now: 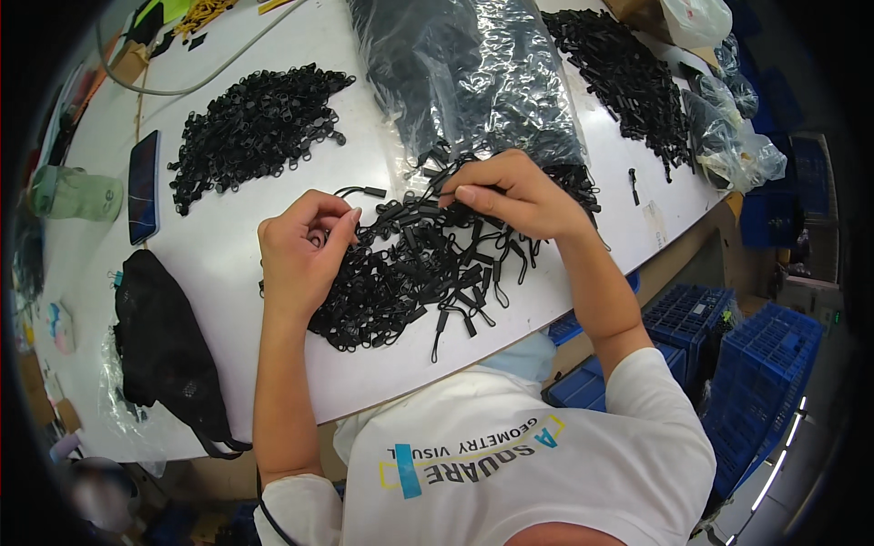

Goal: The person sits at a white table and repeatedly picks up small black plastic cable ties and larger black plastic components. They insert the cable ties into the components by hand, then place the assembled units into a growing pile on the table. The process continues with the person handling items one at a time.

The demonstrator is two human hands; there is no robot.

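Observation:
My left hand is closed, fingers curled and thumb pressed against them. A black cord zipper pull sticks out from it, its loop and tab end pointing right. My right hand pinches a thin black cord between thumb and fingertips; the rest of that piece blends into the dark pile behind. Under and between both hands spreads a heap of black cord zipper pulls, with small black zipper sliders mixed in on its left side.
Black sliders are heaped at the back left, black pieces at the back right. A clear plastic bag of dark contents lies beyond my hands. A phone, green bottle and black bag sit left; blue crates stand right.

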